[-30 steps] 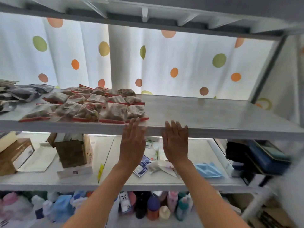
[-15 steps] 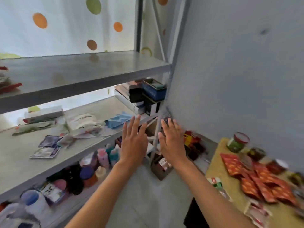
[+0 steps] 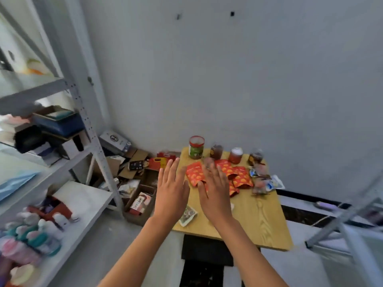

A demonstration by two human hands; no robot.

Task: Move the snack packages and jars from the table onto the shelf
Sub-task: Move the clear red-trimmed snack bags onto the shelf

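Note:
A small wooden table (image 3: 257, 220) stands against the grey wall. Several red snack packages (image 3: 194, 174) lie on it, with a green-labelled jar (image 3: 196, 147), two dark jars (image 3: 216, 151) and a red jar (image 3: 235, 155) behind them. Clear snack bags (image 3: 262, 179) lie at the right, and one pale packet (image 3: 187, 215) sits near the front left. My left hand (image 3: 171, 189) and my right hand (image 3: 215, 191) hover over the table's left part, fingers straight, holding nothing. The shelf (image 3: 68, 160) stands at the left.
Cardboard boxes and loose packs (image 3: 137, 183) litter the floor between shelf and table. Boxes (image 3: 59, 121) fill a middle shelf level and bottles (image 3: 31, 235) the lowest one. A metal frame (image 3: 352, 224) stands at the right.
My view has swung right, from the shelf with its rows of snack bags to the table. Both empty hands have come along and now hover over the red packages.

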